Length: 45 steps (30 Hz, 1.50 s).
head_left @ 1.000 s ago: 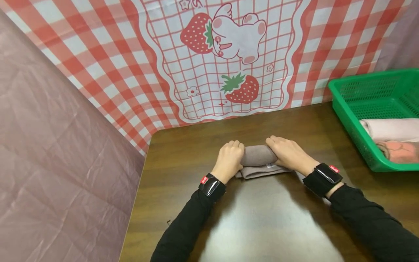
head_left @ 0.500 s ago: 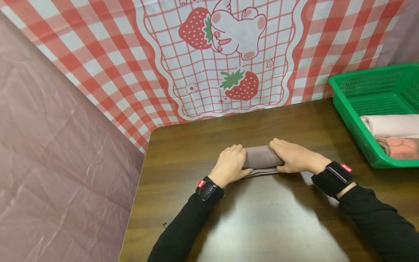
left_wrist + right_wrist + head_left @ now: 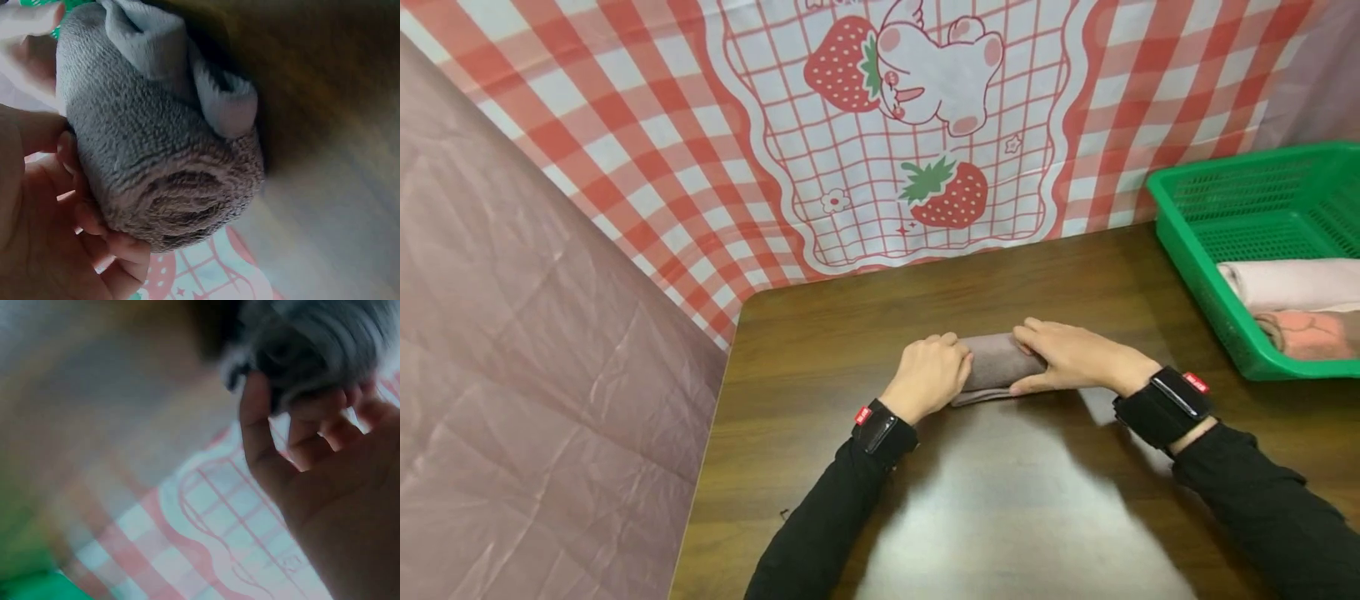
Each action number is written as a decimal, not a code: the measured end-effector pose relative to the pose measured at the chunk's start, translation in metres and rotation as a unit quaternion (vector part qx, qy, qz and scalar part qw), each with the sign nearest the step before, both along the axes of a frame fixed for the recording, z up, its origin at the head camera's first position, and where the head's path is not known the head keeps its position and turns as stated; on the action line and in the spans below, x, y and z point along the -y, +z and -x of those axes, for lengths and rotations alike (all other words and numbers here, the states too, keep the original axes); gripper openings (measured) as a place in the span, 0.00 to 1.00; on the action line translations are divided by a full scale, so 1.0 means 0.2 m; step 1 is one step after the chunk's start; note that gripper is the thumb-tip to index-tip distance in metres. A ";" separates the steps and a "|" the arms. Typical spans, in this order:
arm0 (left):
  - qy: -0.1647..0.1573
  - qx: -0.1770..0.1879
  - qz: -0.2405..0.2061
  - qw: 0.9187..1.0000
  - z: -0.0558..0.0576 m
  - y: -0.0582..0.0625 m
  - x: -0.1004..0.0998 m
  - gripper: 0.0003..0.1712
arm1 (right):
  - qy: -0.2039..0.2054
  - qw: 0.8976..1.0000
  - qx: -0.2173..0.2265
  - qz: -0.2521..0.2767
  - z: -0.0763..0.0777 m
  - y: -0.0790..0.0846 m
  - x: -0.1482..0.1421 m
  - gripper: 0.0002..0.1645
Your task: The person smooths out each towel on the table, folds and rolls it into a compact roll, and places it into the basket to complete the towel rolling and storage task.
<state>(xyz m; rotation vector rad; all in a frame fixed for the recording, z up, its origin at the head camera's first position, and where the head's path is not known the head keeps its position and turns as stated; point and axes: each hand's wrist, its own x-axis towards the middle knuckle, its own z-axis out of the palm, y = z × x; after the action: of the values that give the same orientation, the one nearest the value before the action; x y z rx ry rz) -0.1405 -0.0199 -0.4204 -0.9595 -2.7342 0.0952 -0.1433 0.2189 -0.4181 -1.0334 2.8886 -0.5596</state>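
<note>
A greyish-mauve towel (image 3: 996, 362) lies rolled up on the wooden table, with a folded loose edge (image 3: 981, 397) along its near side. The left hand (image 3: 927, 375) grips the roll's left end, its fingers curled over the top. At the right end, the right hand (image 3: 1071, 358) holds the roll with fingers over the far side and thumb at the near edge. The left wrist view shows the towel's spiral end (image 3: 187, 209) and two loose folds on top of the roll. In the right wrist view the towel's other end (image 3: 306, 356) is blurred, with thumb and fingers around it.
A green plastic basket (image 3: 1206, 304) stands at the right, holding a pale pink towel roll (image 3: 1296, 282) and an orange-and-brown one (image 3: 1307, 333). Behind the table (image 3: 820, 467) hangs a red checked strawberry cloth (image 3: 850, 158). A mauve curtain (image 3: 550, 350) borders the left side.
The towel has been rolled further, so less of its flat end shows in front. The right hand's thumb now sits at the near edge. The left hand has shifted slightly right and nearer.
</note>
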 end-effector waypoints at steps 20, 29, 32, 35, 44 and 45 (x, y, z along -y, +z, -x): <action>0.001 0.231 -0.036 0.972 0.05 -0.04 -0.06 0.34 | -0.003 0.994 0.071 -0.088 0.00 -0.02 0.16 0.70; 0.015 0.255 -0.024 0.967 0.05 -0.04 -0.05 0.37 | 0.006 0.997 0.018 -0.080 -0.02 -0.04 0.17 0.57; 0.006 0.273 -0.013 0.962 0.06 -0.03 -0.05 0.39 | 0.008 0.997 0.005 -0.081 -0.04 -0.04 0.15 0.55; -0.016 0.279 0.006 0.960 0.04 -0.01 -0.08 0.45 | 0.006 0.997 -0.010 -0.076 -0.07 -0.06 0.11 0.54; -0.037 0.147 0.055 0.987 -0.06 0.00 -0.24 0.53 | -0.021 0.997 -0.013 -0.078 -0.18 -0.04 0.01 0.47; -0.039 0.142 0.053 0.988 -0.07 0.00 -0.26 0.52 | -0.023 0.996 -0.007 -0.085 -0.20 -0.03 -0.01 0.47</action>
<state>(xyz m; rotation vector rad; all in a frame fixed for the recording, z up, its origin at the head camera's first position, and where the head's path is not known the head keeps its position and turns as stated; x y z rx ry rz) -0.1268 0.0323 -0.4207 -1.1904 -2.9692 0.0972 -0.1036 0.2202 -0.4239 -0.9524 2.9165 -0.3009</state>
